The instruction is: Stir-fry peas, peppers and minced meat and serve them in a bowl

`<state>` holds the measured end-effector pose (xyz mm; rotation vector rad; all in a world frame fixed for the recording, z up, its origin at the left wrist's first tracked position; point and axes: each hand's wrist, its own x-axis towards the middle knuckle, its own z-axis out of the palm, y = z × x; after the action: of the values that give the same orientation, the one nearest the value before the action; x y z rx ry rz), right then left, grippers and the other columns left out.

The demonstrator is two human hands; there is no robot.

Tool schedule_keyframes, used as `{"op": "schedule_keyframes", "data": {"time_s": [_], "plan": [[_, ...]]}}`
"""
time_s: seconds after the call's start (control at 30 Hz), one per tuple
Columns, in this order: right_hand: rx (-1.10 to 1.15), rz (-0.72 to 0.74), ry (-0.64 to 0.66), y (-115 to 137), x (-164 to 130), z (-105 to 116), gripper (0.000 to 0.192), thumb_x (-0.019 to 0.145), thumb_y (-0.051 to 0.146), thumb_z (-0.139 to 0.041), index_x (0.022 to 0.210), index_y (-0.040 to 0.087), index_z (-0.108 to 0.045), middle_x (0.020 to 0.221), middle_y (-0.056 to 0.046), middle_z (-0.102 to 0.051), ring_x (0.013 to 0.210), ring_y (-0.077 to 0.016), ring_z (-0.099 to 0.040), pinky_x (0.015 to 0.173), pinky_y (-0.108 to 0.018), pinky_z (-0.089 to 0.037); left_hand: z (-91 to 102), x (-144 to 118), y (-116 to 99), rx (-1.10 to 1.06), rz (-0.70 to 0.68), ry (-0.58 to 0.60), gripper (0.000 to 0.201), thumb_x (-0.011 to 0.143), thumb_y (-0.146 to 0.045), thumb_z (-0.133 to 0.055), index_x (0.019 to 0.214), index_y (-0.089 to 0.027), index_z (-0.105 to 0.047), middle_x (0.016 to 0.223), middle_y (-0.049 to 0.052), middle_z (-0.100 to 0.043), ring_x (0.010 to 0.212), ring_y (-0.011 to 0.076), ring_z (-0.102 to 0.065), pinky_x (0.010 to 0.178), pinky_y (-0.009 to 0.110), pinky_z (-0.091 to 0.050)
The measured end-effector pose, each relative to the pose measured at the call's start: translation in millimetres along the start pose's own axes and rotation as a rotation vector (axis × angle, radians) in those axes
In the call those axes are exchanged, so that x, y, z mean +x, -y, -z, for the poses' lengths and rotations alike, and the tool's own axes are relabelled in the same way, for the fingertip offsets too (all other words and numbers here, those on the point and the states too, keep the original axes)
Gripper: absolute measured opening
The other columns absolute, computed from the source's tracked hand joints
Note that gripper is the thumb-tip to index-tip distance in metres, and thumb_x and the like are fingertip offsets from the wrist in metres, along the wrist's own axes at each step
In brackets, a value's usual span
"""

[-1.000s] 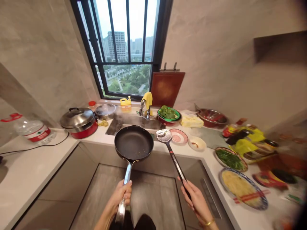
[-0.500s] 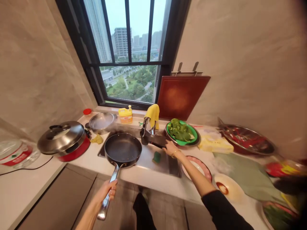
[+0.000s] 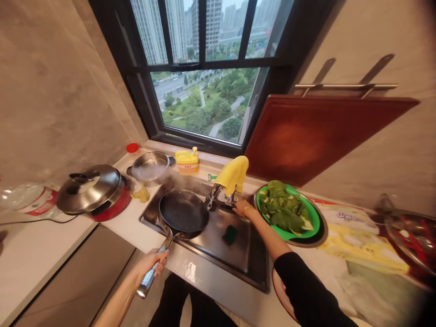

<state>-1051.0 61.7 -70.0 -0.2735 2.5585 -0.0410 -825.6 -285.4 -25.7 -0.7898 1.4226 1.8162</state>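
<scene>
My left hand [image 3: 152,265] grips the metal handle of a black frying pan [image 3: 184,212], which hangs over the left part of the steel sink [image 3: 238,254]; faint steam rises above it. My right hand [image 3: 242,208], on a black-sleeved arm, rests on the faucet [image 3: 218,199] at the sink's back edge, under a yellow cloth [image 3: 232,173] draped on the tap. The spatula is out of sight. A green sponge [image 3: 230,234] lies in the sink basin.
A green colander of leafy greens [image 3: 288,213] stands right of the sink, below a hanging red-brown cutting board [image 3: 316,136]. Left of the sink are a lidded red pot [image 3: 93,193], a steel pot [image 3: 150,165] and a yellow detergent bottle [image 3: 187,160]. A steel bowl [image 3: 412,236] sits far right.
I have stepped up to the sink. The pan moved from over the floor to over the sink basin. My right hand lost the spatula and reached to the faucet.
</scene>
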Motion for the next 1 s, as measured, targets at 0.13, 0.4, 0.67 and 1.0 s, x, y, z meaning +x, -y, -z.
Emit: {"op": "schedule_keyframes", "data": {"time_s": [0.13,0.4,0.67,1.0], "plan": [[0.045,-0.087,-0.039,20,-21,-12,0.034,0.083,0.028,-0.052,0.105,0.005,-0.063,0.112,-0.023,-0.058,0.109,-0.0291,-0.052,0.085,-0.035,-0.042,3.7,9,-15,0.046,0.051,0.007,0.037,0.063,-0.038,-0.067,0.055,-0.017,-0.037,0.044,-0.010,-0.033,0.032,-0.0002,-0.023,0.034,0.016,-0.016],[0.254,-0.349,-0.191,60,-130,-68,0.038,0.089,0.029,-0.032,0.107,0.009,-0.060,0.102,-0.021,-0.062,0.083,-0.0249,-0.064,0.068,-0.032,-0.045,24.7,37,-33,0.195,0.099,0.087,0.033,0.064,-0.034,-0.065,0.053,-0.017,-0.038,0.041,-0.010,-0.033,0.033,0.0002,-0.024,0.037,0.015,-0.017],[1.385,-0.428,-0.283,130,-163,-128,0.027,0.074,0.039,-0.045,0.054,0.020,-0.044,0.042,0.005,-0.040,0.035,-0.0080,-0.036,0.036,-0.021,-0.026,46.8,79,-60,0.339,0.179,0.227,0.036,0.061,-0.032,-0.069,0.055,-0.016,-0.038,0.044,-0.009,-0.037,0.034,0.0002,-0.027,0.038,0.016,-0.015],[1.765,-0.475,-0.328,211,-152,-128,0.023,0.064,0.038,-0.053,0.059,0.020,-0.039,0.046,0.009,-0.036,0.035,-0.0025,-0.023,0.033,-0.017,-0.016,52.4,102,-68,0.437,0.196,0.355,0.032,0.070,-0.027,-0.063,0.057,-0.017,-0.036,0.046,-0.009,-0.035,0.036,0.0003,-0.027,0.039,0.015,-0.018]]}}
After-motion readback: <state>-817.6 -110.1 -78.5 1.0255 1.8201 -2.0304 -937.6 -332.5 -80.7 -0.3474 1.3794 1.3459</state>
